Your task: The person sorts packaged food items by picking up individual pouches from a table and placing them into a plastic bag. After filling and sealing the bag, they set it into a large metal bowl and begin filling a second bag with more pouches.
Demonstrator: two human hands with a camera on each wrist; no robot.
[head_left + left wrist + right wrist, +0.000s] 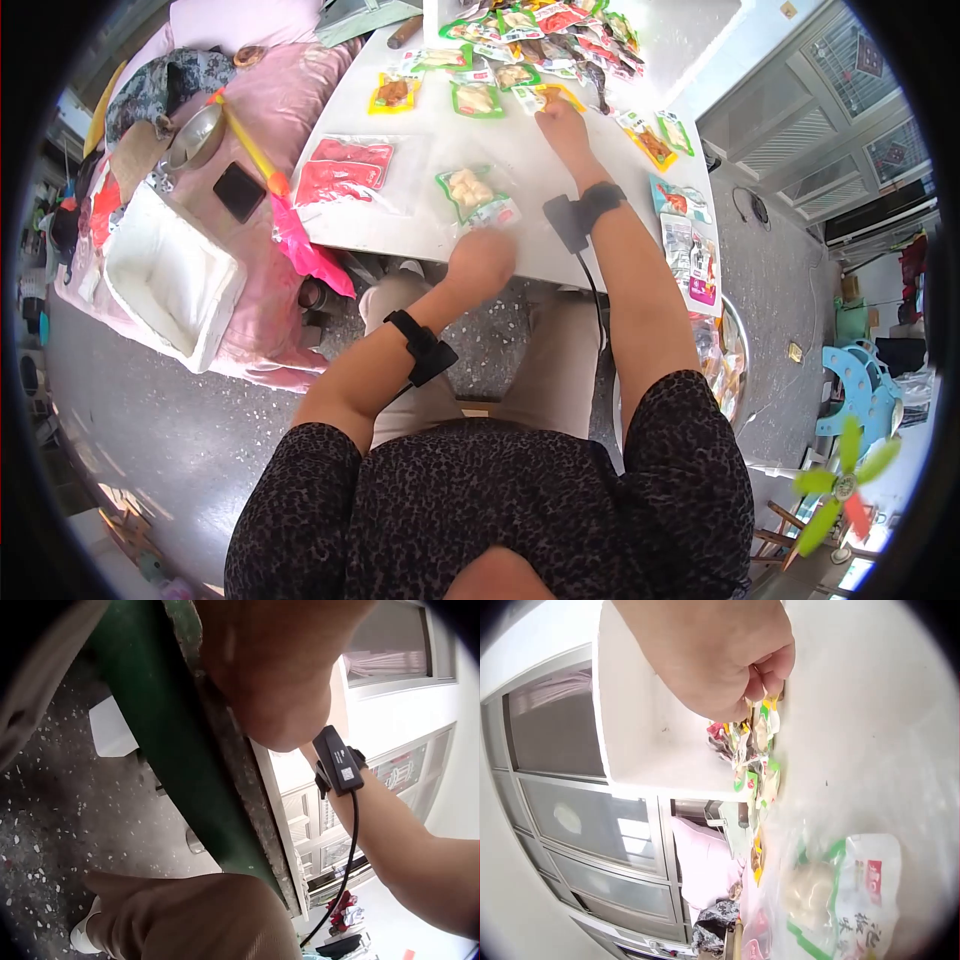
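My right hand (563, 135) reaches over the white table, its curled fingers pinching the edge of a yellow-edged food packet (550, 97). In the right wrist view the fingers (772, 671) are bent down at the packets. My left hand (482, 265) is blurred at the table's front edge; its fingers are hidden in the left wrist view. Just beyond it lies a clear plastic bag with a green-edged packet (470, 190) of pale food, also large in the right wrist view. More green-edged packets (477, 99) and a yellow packet (394, 93) lie farther back.
A heap of mixed packets (560, 35) lies by a white foam box (660, 742) at the back. Red packs in clear plastic (345, 170) lie left, other packets (690, 262) along the right edge. Left of the table are a pink-covered bed and a white foam tray (170, 275).
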